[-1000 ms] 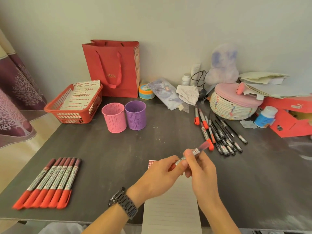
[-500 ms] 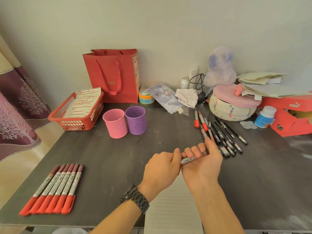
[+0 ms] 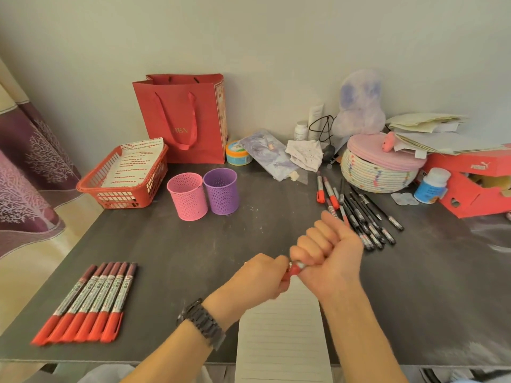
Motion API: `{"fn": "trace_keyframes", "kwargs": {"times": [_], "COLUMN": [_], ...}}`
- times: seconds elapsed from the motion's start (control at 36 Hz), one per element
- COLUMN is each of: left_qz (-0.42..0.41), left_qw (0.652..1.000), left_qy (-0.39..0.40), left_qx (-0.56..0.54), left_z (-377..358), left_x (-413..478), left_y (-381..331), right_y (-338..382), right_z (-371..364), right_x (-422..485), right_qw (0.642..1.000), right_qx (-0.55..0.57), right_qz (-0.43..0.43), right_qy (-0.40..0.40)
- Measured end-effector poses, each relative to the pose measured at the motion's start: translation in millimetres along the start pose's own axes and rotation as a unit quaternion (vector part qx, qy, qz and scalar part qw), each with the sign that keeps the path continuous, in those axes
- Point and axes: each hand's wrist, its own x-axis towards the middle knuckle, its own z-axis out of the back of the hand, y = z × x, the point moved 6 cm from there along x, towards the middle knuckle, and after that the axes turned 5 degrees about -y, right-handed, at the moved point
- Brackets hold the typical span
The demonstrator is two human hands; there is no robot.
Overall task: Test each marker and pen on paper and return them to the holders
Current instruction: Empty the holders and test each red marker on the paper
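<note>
Gripping red marker (image 3: 294, 269) at both ends, just above far edge of lined paper (image 3: 279, 327), near centre of dark table (image 3: 179, 252). Fingers of left hand (image 3: 265, 277) curled tight round 1 end, right hand (image 3: 329, 255) fisted round the other. Likely cap step, off or on, cannot tell. Next: straight pull along barrel, then tip down to paper. Mostly hidden, only short red stretch showing between fists. Waiting far left: pink holder (image 3: 188, 196), purple holder (image 3: 221, 190).

Red marker (image 3: 294, 269) mostly hidden in grip

Home desk – curtain (image 3: 25, 172), gift bag (image 3: 185, 120), shoebox (image 3: 470, 186)
</note>
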Motion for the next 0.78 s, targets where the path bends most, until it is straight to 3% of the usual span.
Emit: {"fn": "trace_keyframes", "kwargs": {"times": [0.06, 0.11, 0.19, 0.31, 0.42, 0.58, 0.78], "left_qz": [0.062, 0.085, 0.032, 0.019, -0.044, -0.114, -0.141], "left_qw": [0.995, 0.993, 0.988, 0.967, 0.964, 0.967, 0.946], "left_qy": [0.016, -0.02, -0.143, -0.203, -0.243, -0.227, -0.258], "left_qx": [-0.075, -0.081, -0.057, -0.15, -0.099, 0.028, 0.134], "left_z": [4, 22, 53, 60, 49, 24, 14], "left_x": [-3, -7, -10, -14, -13, -4, -3], "left_y": [24, 50, 73, 88, 81, 84, 87], "right_y": [21, 46, 61, 44, 22, -5, -21], "right_z": [4, 12, 23, 40, 53, 51, 42], "right_x": [2, 4, 8, 13, 9, 3, 9], "right_qw": [1.0, 0.998, 0.997, 0.993, 0.974, 0.938, 0.906], "right_qx": [0.022, 0.037, 0.008, -0.08, -0.198, -0.336, -0.409], "right_qz": [0.013, 0.046, 0.07, 0.067, 0.055, 0.038, 0.083], "right_qy": [0.01, 0.02, 0.017, -0.056, -0.1, -0.072, -0.069]}}
